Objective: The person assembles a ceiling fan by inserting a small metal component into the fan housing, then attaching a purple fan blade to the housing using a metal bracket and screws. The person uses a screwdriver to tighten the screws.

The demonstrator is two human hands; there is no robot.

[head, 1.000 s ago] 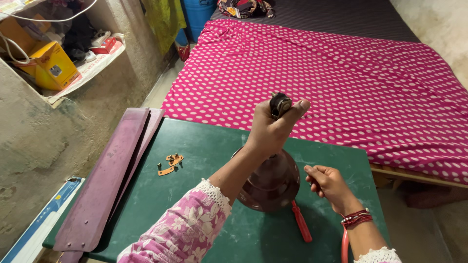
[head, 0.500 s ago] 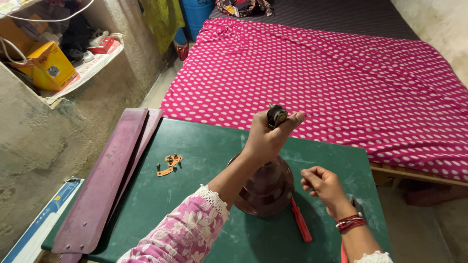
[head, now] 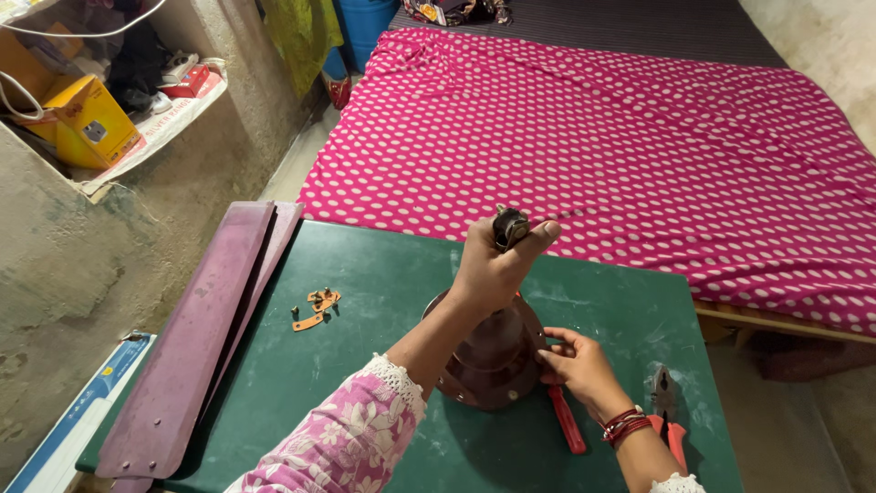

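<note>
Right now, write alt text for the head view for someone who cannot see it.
The left hand grips the top of a brown fan motor standing on a green table, while the right hand touches its base beside a red-handled tool. Purple fan blades lie at left, a pink dotted bed beyond.

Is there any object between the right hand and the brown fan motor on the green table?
Nothing visible. The right hand already touches the side of the fan motor. The red-handled tool lies below the hand, not between. The left hand grips the shaft top.

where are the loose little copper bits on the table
In the head view the small copper-coloured bits lie on the green table, left of the brown fan motor housing and just right of the purple fan blades.
</note>
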